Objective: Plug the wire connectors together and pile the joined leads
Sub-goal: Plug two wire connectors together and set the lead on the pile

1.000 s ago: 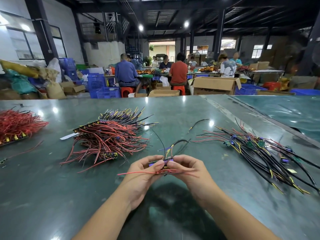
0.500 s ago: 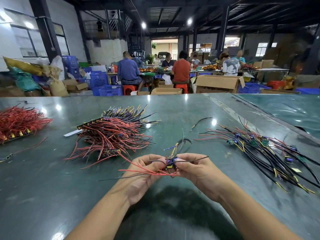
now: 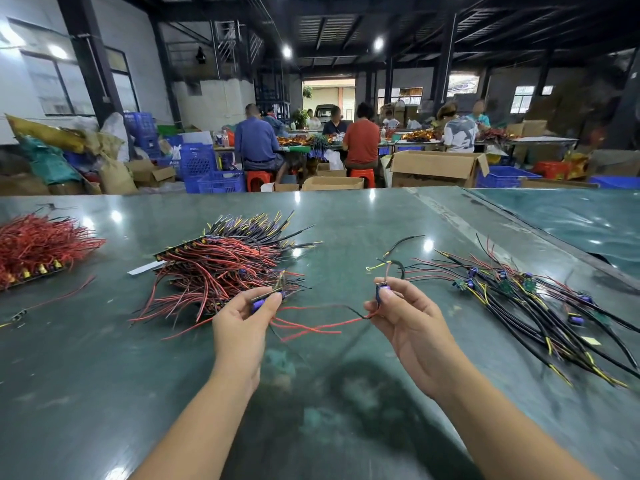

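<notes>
Green table (image 3: 346,216); 3 wire piles (image 3: 225,268) lie on it.

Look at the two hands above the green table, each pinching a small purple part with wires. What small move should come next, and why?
Probably carry the right hand over to the pile of black leads and lay its piece there. That hand's purple part trails black and yellow wire like that pile, while the left hand keeps a separate purple part beside the red bundle. Whether the two are joined is unclear.
</notes>
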Demonstrator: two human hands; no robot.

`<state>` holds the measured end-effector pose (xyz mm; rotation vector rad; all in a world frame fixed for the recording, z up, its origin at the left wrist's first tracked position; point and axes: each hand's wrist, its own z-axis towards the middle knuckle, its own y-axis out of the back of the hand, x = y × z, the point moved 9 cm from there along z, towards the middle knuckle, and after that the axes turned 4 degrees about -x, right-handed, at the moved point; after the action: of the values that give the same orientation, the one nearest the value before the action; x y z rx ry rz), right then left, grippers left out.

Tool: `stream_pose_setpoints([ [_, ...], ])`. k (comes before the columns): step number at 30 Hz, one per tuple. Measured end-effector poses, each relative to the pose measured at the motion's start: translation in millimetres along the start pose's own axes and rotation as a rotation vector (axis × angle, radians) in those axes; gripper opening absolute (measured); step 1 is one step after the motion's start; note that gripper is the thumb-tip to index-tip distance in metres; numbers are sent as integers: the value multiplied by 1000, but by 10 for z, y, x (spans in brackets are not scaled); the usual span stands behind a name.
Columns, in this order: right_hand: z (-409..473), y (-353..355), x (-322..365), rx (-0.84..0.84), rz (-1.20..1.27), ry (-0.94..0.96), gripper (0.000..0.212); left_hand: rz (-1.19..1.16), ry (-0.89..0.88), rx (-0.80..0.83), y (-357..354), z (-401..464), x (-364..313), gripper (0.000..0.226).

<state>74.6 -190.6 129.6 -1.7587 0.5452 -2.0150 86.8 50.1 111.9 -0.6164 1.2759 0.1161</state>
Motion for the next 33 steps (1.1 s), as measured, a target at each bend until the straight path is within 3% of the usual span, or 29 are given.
stream_pose_setpoints([
  [5,-27,-29,37,-6,-103,52,17,287,-73,-71,115,54,41,23],
  [8,-34,-63,16,15,-62,-6,18,563,-278,-108,100,-2,-159,30],
  [11,-60,-144,-24,116,-60,-108,15,542,-396,-3,-74,-136,-336,30],
  [14,-150,-281,-102,277,-132,-194,19,281,-81,244,-342,-283,-146,19],
  [17,-252,-398,-154,424,-206,-257,18,44,333,461,-547,-515,94,45],
  [21,-334,-469,-166,520,-322,-279,23,-115,347,510,-590,-545,53,27],
  [27,-202,-223,-70,418,-735,-193,21,-200,366,420,-554,-482,29,12],
  [33,-81,43,53,298,-836,-214,15,-222,541,383,-602,-551,195,13],
])
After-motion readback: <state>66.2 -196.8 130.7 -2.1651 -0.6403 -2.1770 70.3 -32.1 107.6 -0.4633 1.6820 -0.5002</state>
